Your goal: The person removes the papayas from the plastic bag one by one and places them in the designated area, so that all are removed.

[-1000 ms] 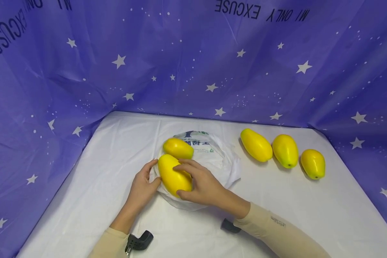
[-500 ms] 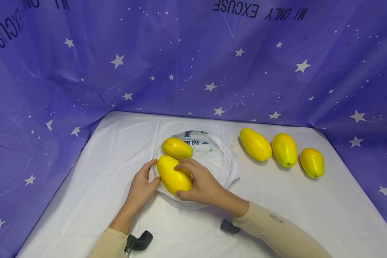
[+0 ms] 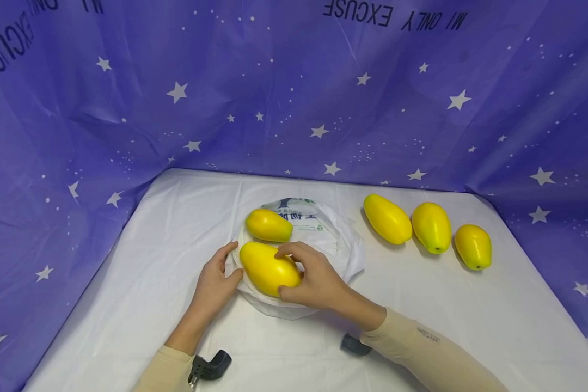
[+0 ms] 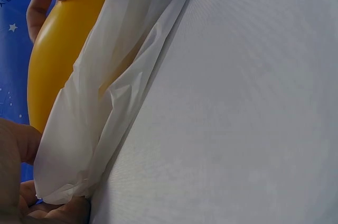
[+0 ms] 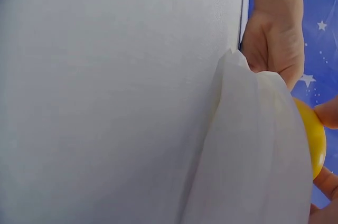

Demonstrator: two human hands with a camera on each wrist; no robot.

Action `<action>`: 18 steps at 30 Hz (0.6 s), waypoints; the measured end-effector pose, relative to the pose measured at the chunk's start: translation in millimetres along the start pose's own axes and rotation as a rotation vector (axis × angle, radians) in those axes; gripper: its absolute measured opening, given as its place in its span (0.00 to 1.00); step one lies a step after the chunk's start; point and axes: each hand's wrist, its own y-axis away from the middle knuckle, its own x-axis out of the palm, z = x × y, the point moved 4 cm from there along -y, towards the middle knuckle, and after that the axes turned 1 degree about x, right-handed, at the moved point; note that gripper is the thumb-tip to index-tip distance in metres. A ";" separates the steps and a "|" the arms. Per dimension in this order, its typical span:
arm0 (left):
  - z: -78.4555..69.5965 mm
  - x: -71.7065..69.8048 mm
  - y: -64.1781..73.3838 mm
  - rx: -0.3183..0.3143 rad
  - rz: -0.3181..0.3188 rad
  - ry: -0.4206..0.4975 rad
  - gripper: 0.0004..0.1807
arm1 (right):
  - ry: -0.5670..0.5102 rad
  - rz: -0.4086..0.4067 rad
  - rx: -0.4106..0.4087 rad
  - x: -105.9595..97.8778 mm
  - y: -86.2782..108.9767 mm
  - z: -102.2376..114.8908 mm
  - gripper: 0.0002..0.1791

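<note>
We observe the right hand [image 3: 318,279] clamped on a yellow fruit [image 3: 264,267], which lies tilted at the near-left side of the white bag's mouth. We find the left hand [image 3: 214,283] pinching the rim of the white bag [image 3: 349,256], apart from the right hand. A second fruit [image 3: 268,226] (greenish at one end) sits just behind the first. Three more fruits [image 3: 431,227] rest on the white cloth [image 3: 436,305], right of the bag.

head view from above, fwd/down, wrist views low, v. close, both w/ bag [image 3: 347,247]
</note>
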 end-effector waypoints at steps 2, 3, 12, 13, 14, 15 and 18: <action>0.5 -0.2 0.0 0.000 0.002 0.008 0.33 | -0.005 -0.006 0.011 -0.9 0.7 -0.6 0.30; 1.0 -0.3 -0.1 0.001 0.003 0.011 0.33 | -0.006 -0.008 0.016 -1.6 1.1 -0.8 0.30; -1.2 0.5 0.1 0.005 0.012 0.033 0.33 | -0.034 -0.021 0.091 -14.1 10.5 -4.0 0.30; -1.1 0.5 0.0 0.005 0.011 0.031 0.33 | -0.038 -0.024 0.102 -16.0 11.5 -4.6 0.30; -0.9 0.5 -0.1 0.004 0.010 0.031 0.33 | -0.043 -0.027 0.113 -17.9 12.5 -5.2 0.30; -0.9 0.4 -0.1 0.004 0.009 0.028 0.33 | -0.054 -0.029 0.122 -19.9 13.6 -5.6 0.30; -0.3 -0.1 -0.2 0.003 0.004 0.022 0.33 | -0.087 -0.045 0.135 -26.1 16.8 -6.9 0.30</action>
